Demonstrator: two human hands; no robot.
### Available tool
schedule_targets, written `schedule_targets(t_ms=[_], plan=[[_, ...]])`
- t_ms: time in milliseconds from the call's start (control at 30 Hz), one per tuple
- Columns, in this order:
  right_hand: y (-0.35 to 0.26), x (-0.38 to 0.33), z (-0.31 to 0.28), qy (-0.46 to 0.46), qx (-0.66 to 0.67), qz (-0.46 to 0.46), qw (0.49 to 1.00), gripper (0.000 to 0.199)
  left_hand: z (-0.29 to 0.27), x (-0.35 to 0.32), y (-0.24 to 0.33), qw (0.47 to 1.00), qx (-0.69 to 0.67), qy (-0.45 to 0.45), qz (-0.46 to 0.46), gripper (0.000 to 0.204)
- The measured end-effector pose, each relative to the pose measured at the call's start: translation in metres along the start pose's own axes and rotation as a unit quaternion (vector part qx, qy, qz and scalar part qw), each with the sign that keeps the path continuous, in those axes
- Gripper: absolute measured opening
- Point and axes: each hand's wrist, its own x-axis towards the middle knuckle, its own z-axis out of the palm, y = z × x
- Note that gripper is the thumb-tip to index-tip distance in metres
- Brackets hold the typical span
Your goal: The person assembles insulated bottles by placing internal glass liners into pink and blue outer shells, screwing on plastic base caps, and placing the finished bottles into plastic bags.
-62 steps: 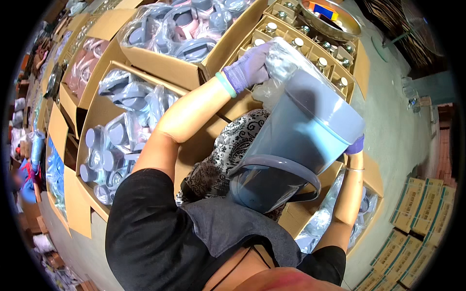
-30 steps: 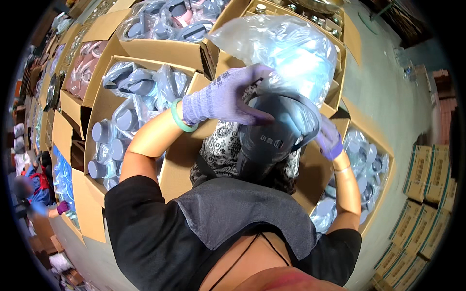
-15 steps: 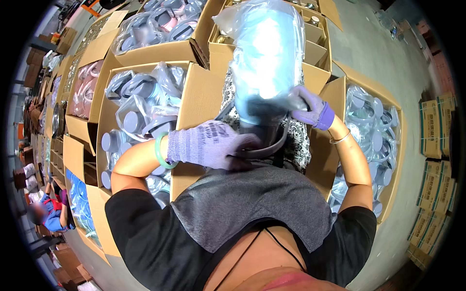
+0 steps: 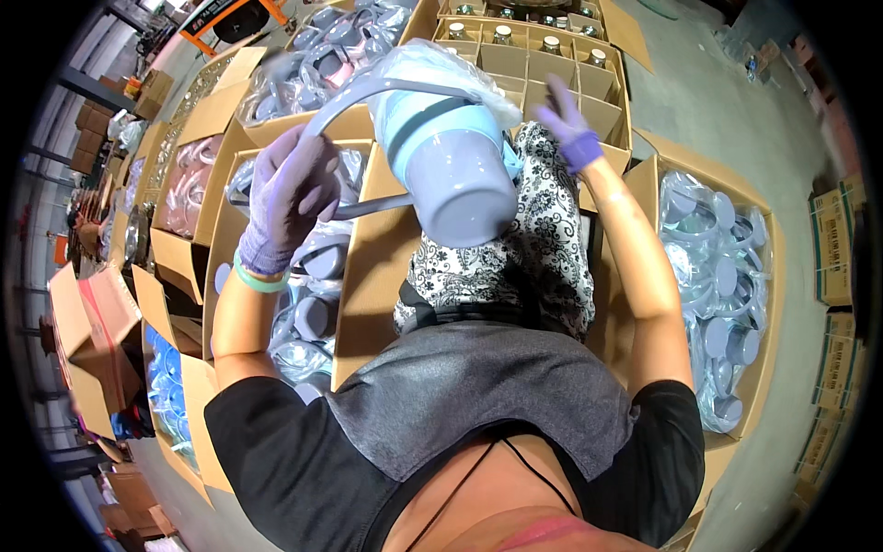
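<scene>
My left hand [image 4: 292, 184], in a purple knit glove, is closed around the grey-blue loop handle of a large water jug [image 4: 464, 189]. The jug hangs tilted above my lap, its wide grey-blue cap toward me and its light blue body pointing away. A clear plastic bag [image 4: 432, 63] covers the far part of the body. To the right of the jug, my gloved right hand [image 4: 566, 120] is held up apart from it, fingers spread and somewhat blurred, with nothing in them.
Open cartons of bagged grey-blue jugs stand at my left [image 4: 317, 317] and right [image 4: 722, 285]. Ahead, a divided carton [image 4: 501, 63] holds several metal-capped bottles. A carton of blue items [image 4: 166, 386] is farther left. Closed cartons [image 4: 837, 359] are stacked at far right.
My left hand has risen leftward with the handle, turning the jug's cap end up and into view. My right hand has let go and moved away. An open carton now hides the person at far left.
</scene>
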Motion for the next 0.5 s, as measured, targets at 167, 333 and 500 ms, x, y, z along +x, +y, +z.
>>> schedule_targets(t_ms=[167, 333, 500], plan=[[-0.017, 0.029, 0.053, -0.107, -0.075, 0.096, 0.987, 0.055, -0.034, -0.003, 0.001, 0.995, -0.084, 0.048, 0.031, 0.029], [0.044, 0.055, 0.030, -0.004, 0.406, 0.274, 0.872, 0.036, -0.082, 0.007, -0.001, 0.957, -0.281, 0.053, 0.053, 0.038], [-0.050, 0.031, 0.067, -0.120, 0.124, 0.309, 0.935, 0.050, -0.098, 0.040, 0.018, 0.952, -0.297, -0.026, 0.077, 0.041]])
